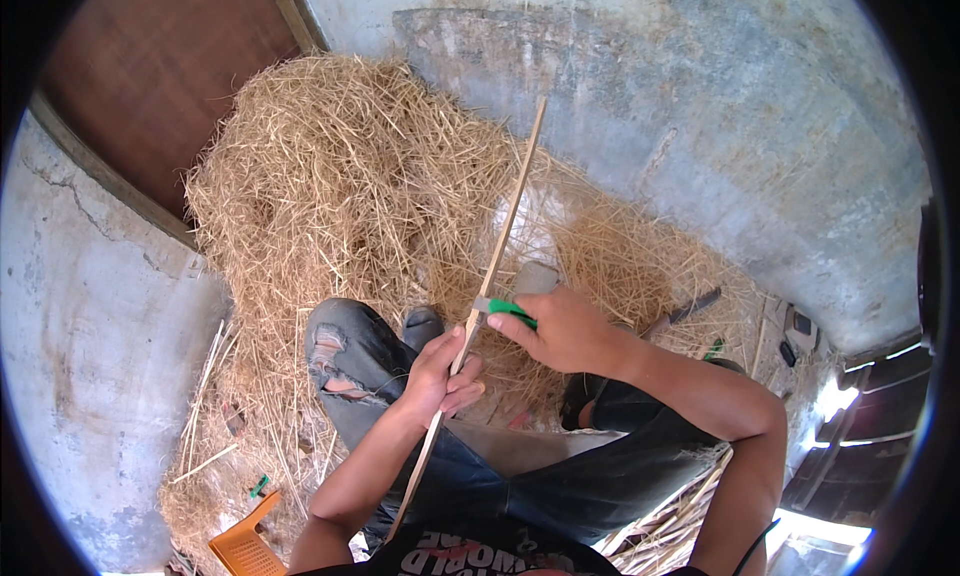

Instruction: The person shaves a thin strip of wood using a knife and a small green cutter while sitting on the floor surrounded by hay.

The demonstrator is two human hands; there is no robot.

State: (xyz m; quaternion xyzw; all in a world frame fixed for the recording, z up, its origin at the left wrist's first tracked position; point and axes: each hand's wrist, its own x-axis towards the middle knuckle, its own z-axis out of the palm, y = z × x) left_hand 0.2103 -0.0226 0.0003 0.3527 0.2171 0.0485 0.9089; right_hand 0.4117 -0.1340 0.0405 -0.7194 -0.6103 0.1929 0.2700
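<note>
A concrete wall fills the far side and the right, curving with the lens, and a grey concrete surface lies at the left. A brown wooden panel stands at the far left.

A big heap of straw lies against the wall, spreading from the far left toward the right and down along the left side of the person's legs.

The person sits at the near edge in torn dark jeans, the knee with the holes on the left, pushed into the straw.

A long thin wooden strip runs slantwise from the near middle, beside the lap, up and far over the heap, its far end reaching toward the wall.

The left hand is closed around the strip low down, fingers wrapped over it, thumb along it. The right hand is just above and right of it, closed on a small knife with a green handle; the blade end meets the strip just above the left hand.

Further right on the straw lies a dark-handled tool. At the near left corner sits an orange plastic piece, with a small green bit just above it among loose sticks.
</note>
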